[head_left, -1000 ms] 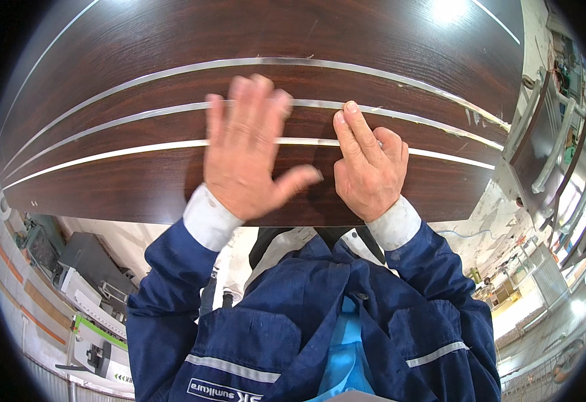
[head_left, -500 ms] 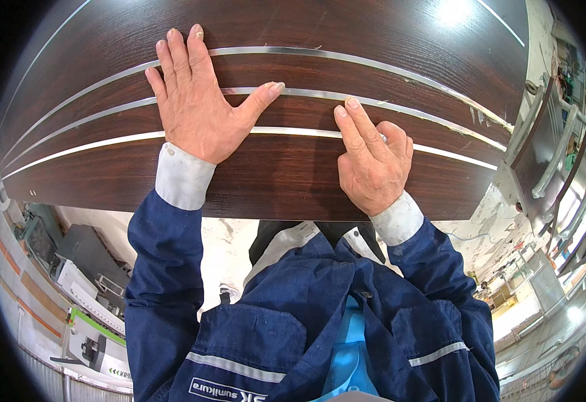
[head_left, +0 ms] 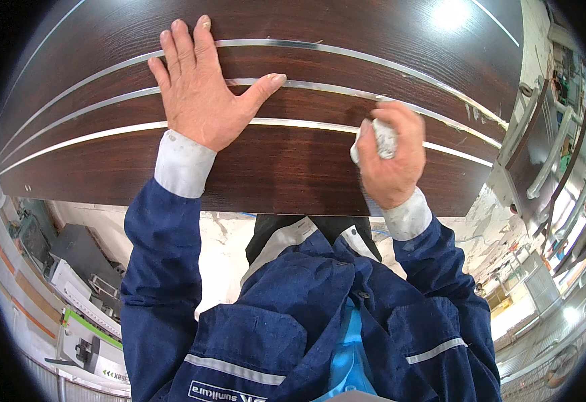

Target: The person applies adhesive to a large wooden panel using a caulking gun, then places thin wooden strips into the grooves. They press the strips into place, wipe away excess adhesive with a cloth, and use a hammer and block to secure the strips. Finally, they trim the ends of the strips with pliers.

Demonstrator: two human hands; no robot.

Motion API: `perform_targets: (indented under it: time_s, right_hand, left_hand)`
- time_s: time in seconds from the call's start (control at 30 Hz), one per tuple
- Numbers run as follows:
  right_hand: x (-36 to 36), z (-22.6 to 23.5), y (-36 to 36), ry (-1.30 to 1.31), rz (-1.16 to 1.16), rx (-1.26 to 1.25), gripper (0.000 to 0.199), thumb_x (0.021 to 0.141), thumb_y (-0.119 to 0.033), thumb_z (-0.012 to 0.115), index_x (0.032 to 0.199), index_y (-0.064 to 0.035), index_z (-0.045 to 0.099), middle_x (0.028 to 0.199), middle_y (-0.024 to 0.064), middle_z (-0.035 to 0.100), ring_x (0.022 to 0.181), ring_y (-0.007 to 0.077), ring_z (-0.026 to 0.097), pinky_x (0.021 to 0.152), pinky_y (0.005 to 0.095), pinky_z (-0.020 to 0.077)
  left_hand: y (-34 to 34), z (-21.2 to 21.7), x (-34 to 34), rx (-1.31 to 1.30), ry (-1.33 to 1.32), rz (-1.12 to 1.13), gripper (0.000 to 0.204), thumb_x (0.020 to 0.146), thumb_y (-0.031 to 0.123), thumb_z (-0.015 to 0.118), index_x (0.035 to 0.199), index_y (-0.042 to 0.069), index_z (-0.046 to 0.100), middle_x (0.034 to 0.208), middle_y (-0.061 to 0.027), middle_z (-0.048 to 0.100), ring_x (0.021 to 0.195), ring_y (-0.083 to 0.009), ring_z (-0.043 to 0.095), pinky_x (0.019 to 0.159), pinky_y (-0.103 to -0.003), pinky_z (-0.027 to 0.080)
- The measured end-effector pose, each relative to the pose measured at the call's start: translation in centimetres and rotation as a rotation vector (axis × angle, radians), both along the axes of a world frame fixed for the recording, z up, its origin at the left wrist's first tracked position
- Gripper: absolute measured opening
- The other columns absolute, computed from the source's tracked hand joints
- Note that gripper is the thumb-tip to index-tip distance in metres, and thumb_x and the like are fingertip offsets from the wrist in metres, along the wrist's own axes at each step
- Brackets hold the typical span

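Note:
A dark brown wood-grain panel [head_left: 286, 177] lies before me, with several silvery strips running across it. My left hand [head_left: 202, 107] rests flat on its left part, fingers spread over the strips and thumb pointing right. At the right, my right hand [head_left: 403, 161] is curled around a crumpled white cloth [head_left: 385, 139], slightly blurred. The cloth is at the nearest strip [head_left: 306, 123], and part of it hangs out on the thumb side. Whether it presses on the surface I cannot tell.
The panel's near edge runs just in front of my body. To the right stands a metal rack [head_left: 551, 157] with dark boards. At the lower left are a dark grey cabinet [head_left: 82, 251] and a white-and-green machine [head_left: 85, 342].
My right hand has turned from two fingertips pointing forward on the panel to a curled grip, showing the white cloth. It has shifted slightly right. My left hand stays flat.

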State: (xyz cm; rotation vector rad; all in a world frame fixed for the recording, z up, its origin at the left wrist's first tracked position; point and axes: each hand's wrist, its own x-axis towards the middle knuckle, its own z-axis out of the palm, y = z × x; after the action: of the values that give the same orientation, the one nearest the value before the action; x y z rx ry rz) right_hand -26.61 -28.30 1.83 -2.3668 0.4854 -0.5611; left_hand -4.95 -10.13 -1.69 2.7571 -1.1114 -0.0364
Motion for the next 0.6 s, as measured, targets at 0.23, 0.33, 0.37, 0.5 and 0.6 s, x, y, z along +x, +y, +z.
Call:
perform_targets:
  time_s: [0.23, 0.33, 0.37, 0.5, 0.6]
  right_hand:
    - [5.3, -1.2, 3.0, 0.075, 0.144, -0.186, 0.058, 0.082, -0.021, 0.086, 0.135, -0.0104, 0.063, 0.141, 0.0149, 0.058, 0.135, 0.0368, 0.054, 0.111, 0.0529, 0.0444]
    - [5.3, -2.0, 3.5, 0.179, 0.188, -0.287, 0.056, 0.083, -0.02, 0.083, 0.137, -0.0114, 0.066, 0.147, 0.0093, 0.058, 0.146, 0.0367, 0.045, 0.116, 0.0557, 0.041]
    - [5.1, -2.0, 3.5, 0.179, 0.181, -0.318, 0.052, 0.084, -0.019, 0.082, 0.134, -0.0118, 0.068, 0.146, 0.009, 0.059, 0.144, 0.0364, 0.046, 0.115, 0.0545, 0.0421]
    - [4.2, -1.1, 2.4, 0.178, 0.104, -0.414, 0.036, 0.086, -0.016, 0.078, 0.122, -0.0143, 0.075, 0.133, 0.0071, 0.064, 0.126, 0.0333, 0.055, 0.101, 0.0487, 0.047]
    - [3.6, -0.4, 1.4, 0.204, 0.06, -0.365, 0.032, 0.085, -0.014, 0.076, 0.117, -0.0164, 0.077, 0.121, 0.0042, 0.064, 0.111, 0.0292, 0.056, 0.09, 0.0454, 0.0462]
  left_hand:
    - [0.1, 0.0, 0.1, -0.06, 0.034, 0.01, 0.127, 0.082, 0.089, 0.06, 0.167, 0.003, 0.021, 0.171, -0.0345, 0.017, 0.162, -0.0478, 0.009, 0.128, -0.064, 0.001]
    - [0.1, 0.1, 0.1, -0.003, 0.015, 0.014, 0.128, 0.081, 0.09, 0.06, 0.167, 0.003, 0.021, 0.171, -0.034, 0.016, 0.162, -0.0472, 0.008, 0.128, -0.064, 0.001]
    - [0.2, 0.2, -0.1, -0.021, 0.022, 0.011, 0.128, 0.081, 0.09, 0.06, 0.167, 0.003, 0.02, 0.172, -0.0338, 0.015, 0.162, -0.0471, 0.008, 0.129, -0.063, 0.001]
    - [0.1, 0.3, 0.1, -0.033, 0.022, 0.013, 0.128, 0.082, 0.09, 0.058, 0.167, 0.003, 0.02, 0.172, -0.0331, 0.015, 0.163, -0.0465, 0.008, 0.129, -0.063, 0.001]
    - [0.1, 0.1, 0.0, -0.042, 0.024, 0.021, 0.127, 0.082, 0.092, 0.054, 0.168, 0.005, 0.019, 0.172, -0.0323, 0.015, 0.163, -0.046, 0.007, 0.129, -0.064, 0.001]
